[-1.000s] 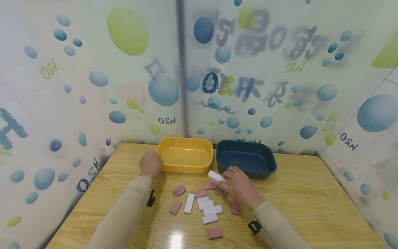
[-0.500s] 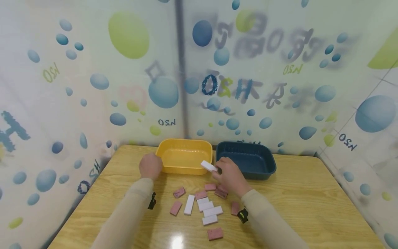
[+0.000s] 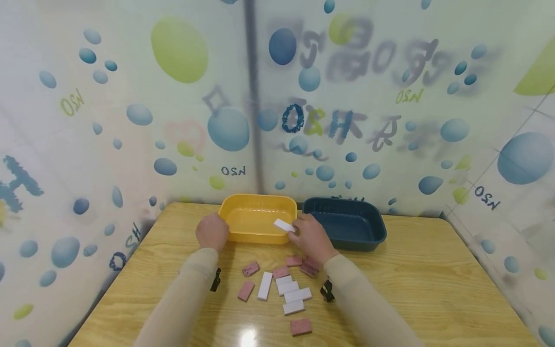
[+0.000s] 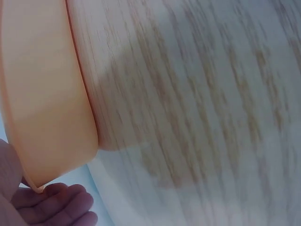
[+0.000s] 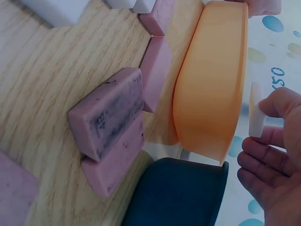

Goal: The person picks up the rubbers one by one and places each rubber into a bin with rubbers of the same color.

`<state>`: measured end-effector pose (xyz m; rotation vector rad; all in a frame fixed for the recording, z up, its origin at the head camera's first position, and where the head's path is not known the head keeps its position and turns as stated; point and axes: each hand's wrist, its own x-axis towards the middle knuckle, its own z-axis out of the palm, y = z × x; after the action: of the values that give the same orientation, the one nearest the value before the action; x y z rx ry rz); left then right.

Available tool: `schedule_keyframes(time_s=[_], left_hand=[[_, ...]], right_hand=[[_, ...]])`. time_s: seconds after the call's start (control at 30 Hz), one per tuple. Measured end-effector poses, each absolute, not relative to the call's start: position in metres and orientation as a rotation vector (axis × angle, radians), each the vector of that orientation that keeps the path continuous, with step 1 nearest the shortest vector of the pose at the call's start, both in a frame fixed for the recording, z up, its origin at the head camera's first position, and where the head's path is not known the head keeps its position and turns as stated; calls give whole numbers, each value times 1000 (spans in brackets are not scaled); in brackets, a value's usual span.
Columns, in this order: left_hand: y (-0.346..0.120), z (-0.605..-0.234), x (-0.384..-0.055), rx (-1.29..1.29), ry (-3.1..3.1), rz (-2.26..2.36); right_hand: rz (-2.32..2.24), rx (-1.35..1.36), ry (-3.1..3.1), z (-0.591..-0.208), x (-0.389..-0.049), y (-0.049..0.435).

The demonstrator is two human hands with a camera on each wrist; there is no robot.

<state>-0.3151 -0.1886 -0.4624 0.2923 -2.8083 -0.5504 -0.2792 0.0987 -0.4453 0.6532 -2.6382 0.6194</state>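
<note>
My right hand [image 3: 313,238] pinches a white eraser [image 3: 284,225] between thumb and fingers, over the right front part of the yellow basin [image 3: 256,238]. In the right wrist view the eraser [image 5: 256,110] stands above the basin's rim, the thumb on one face. My left hand [image 3: 212,232] grips the basin's left end; in the left wrist view thumb and curled fingers [image 4: 70,207] lie around the rim's corner. Several white erasers [image 3: 297,295] and pink erasers [image 3: 245,291] lie on the table in front. One smudged pink eraser [image 5: 108,113] is marked 4B and rests against another.
A dark blue basin [image 3: 353,243] stands just right of the yellow one, both near the back wall. The wooden table [image 3: 416,284] extends to both sides. Patterned sheets [image 3: 373,111] with blue and green drops enclose the back and sides.
My right hand has carried the white eraser left and away from me, from in front of the gap between the basins to over the yellow one. The left hand keeps its grip.
</note>
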Motion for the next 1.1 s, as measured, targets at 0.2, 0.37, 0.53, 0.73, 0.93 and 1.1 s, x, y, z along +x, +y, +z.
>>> schedule_keyframes(time_s=[0.2,0.37,0.53,0.73,0.93,1.1], left_hand=[[-186,-460,-315,312,-2814,-552],[-184,-458,-315,328,-2805,-557],[-184,-461,-317,327,-2793,-535],[-184,-462,-319,320,-2779,-528],[-183,-460,-318,326,-2782,-525],[-183,-460,-316,329,-2789,-503]], right_hand=[[667,632,-2673,-448,-284,95],[685,643,-2665,-451,-286,94],[647,646,-2671,-453,-291,91],[627,679,-2644,-454,-296,88],[610,727,-2606,-453,-298,85],[596,705,-2636,-453,-297,85]])
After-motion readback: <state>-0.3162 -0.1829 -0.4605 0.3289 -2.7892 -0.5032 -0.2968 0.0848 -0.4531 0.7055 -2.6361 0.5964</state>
